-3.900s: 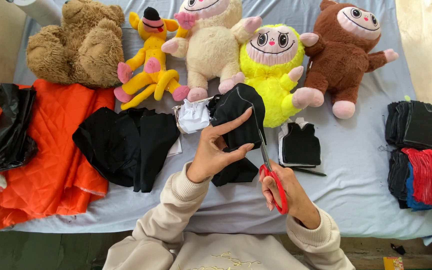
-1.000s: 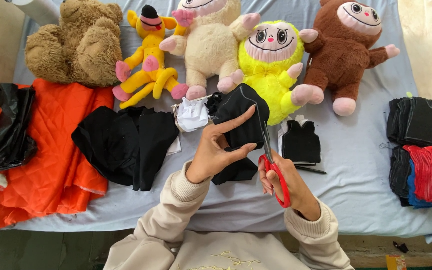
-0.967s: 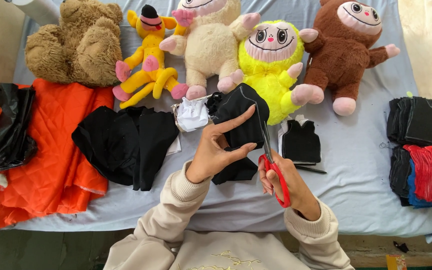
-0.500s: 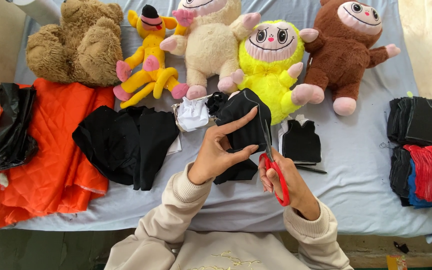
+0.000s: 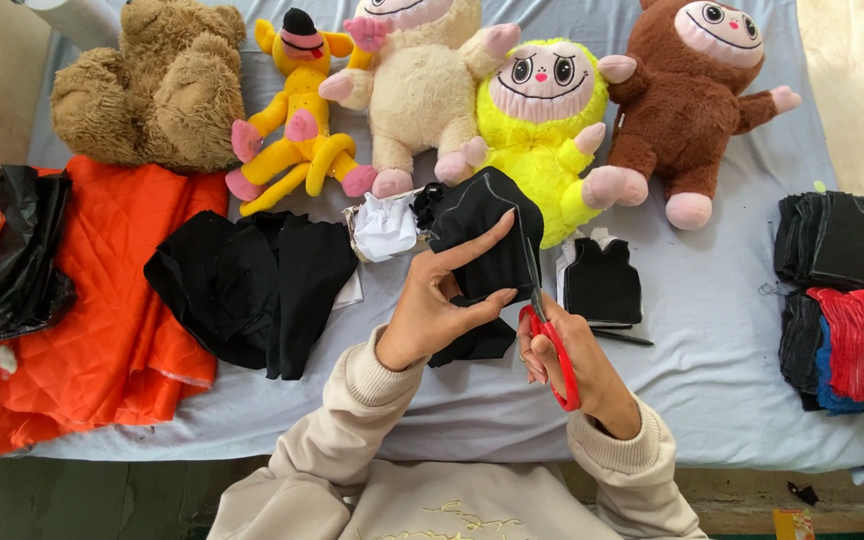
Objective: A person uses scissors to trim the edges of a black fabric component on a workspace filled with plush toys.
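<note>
- Black fabric piece with a chalk outline is held up above the pale blue sheet, in front of the yellow plush doll.
- Left hand pinches this fabric: the thumb is under its lower edge and the index finger lies stretched across its face.
- Right hand has its fingers closed through the handles of the red-handled scissors, and the blades meet the fabric's right edge.
- Small black vest-shaped cutout lies just beside the scissors on the sheet.
</note>
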